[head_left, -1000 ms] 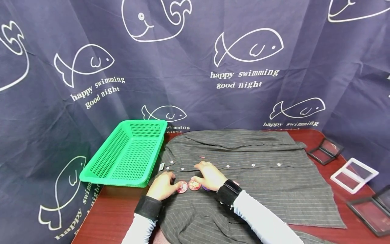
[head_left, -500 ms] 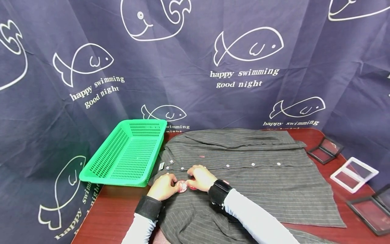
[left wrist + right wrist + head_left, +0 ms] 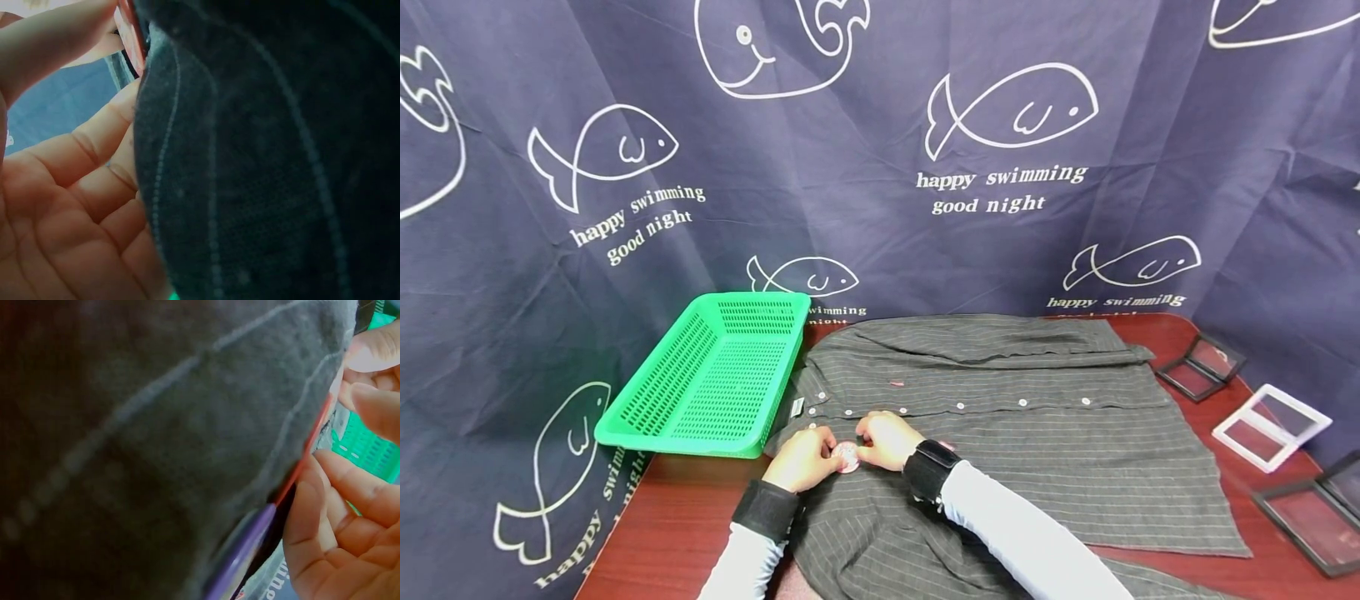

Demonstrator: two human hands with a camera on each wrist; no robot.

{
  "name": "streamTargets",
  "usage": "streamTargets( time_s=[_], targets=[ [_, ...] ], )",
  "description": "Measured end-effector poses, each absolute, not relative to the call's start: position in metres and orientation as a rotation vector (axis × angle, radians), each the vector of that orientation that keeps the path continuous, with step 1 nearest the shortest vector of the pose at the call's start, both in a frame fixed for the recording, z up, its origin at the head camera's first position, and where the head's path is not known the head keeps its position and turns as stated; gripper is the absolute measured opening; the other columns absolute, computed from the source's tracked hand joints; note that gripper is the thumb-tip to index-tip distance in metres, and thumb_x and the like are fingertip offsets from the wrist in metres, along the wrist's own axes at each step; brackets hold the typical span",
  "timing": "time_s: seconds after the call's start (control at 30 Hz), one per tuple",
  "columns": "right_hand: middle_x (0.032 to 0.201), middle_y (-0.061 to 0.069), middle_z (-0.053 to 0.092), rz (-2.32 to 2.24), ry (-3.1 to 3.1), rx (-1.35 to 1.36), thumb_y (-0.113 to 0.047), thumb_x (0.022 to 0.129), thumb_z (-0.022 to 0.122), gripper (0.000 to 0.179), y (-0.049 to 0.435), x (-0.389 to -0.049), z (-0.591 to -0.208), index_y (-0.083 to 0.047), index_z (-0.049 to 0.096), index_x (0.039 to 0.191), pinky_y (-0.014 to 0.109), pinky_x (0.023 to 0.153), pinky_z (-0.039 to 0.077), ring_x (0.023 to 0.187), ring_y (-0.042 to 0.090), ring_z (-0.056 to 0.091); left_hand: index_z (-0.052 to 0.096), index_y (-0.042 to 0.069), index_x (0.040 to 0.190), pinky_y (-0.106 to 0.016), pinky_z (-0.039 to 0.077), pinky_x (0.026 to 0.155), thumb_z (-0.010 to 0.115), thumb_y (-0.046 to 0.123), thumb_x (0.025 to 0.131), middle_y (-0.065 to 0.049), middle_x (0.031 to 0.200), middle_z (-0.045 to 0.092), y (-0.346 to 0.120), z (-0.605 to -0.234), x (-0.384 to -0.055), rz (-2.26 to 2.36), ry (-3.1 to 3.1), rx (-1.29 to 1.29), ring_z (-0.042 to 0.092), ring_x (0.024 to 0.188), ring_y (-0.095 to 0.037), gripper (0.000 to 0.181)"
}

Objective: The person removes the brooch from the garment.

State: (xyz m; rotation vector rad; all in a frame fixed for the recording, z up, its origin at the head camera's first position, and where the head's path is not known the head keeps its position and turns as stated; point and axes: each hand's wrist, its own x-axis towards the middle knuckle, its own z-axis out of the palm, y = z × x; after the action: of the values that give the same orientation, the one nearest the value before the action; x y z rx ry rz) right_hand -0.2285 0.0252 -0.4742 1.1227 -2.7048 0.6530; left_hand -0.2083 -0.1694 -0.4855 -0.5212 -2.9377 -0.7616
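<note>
A dark grey pinstriped shirt lies spread on the table. My left hand pinches the left side of a round red-and-white badge on the shirt front. The left thumb is over its face; the left wrist view shows the badge's red edge and my fingers beside the cloth. From the other side my right hand bends its thumb and fingers around the badge's right edge. In the right wrist view, its fingertips touch a red rim, with a purple-edged badge lower down.
A green plastic basket stands at the left. Along the right edge of the red-brown table lie a black hinged case, a white one and another black one. A patterned dark blue curtain hangs behind.
My right hand has moved left along the badges, from beyond the second one to the edge of the leftmost, and covers the second badge. My left hand has stayed at the leftmost badge.
</note>
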Motion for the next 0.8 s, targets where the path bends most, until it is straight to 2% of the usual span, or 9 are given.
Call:
streamTargets(
  time_s=[0.37, 0.53, 0.8],
  targets=[
    [0.066, 0.001, 0.053, 0.530, -2.762, 1.137, -0.016, 0.073, 0.075, 0.013, 0.016, -0.231, -0.473, -0.008, 0.065, 0.072, 0.030, 0.065, 0.042, 0.068, 0.018, 0.053, 0.061, 0.011, 0.079, -0.021, 0.038, 0.052, 0.078, 0.014, 0.070, 0.005, 0.063, 0.060, -0.171, -0.485, -0.208, -0.761, -2.954, -0.526, 0.051, 0.056, -0.007, 0.019],
    [0.070, 0.000, 0.055, 0.490, -2.779, 1.159, -0.016, 0.073, 0.075, 0.011, 0.014, -0.233, -0.475, -0.009, 0.067, 0.076, 0.027, 0.065, 0.041, 0.067, 0.014, 0.050, 0.061, 0.009, 0.081, -0.022, 0.038, 0.051, 0.078, 0.012, 0.071, 0.004, 0.063, 0.061, -0.169, -0.481, -0.205, -0.791, -2.938, -0.550, 0.051, 0.056, -0.007, 0.020],
    [0.073, 0.001, 0.058, 0.593, -2.747, 1.157, -0.011, 0.075, 0.073, 0.006, 0.014, -0.231, -0.476, -0.007, 0.069, 0.078, 0.027, 0.063, 0.042, 0.068, 0.016, 0.053, 0.058, 0.010, 0.080, -0.021, 0.039, 0.052, 0.075, 0.007, 0.071, 0.004, 0.065, 0.059, -0.167, -0.477, -0.204, -0.787, -2.926, -0.540, 0.051, 0.058, -0.007, 0.019]
  ],
)
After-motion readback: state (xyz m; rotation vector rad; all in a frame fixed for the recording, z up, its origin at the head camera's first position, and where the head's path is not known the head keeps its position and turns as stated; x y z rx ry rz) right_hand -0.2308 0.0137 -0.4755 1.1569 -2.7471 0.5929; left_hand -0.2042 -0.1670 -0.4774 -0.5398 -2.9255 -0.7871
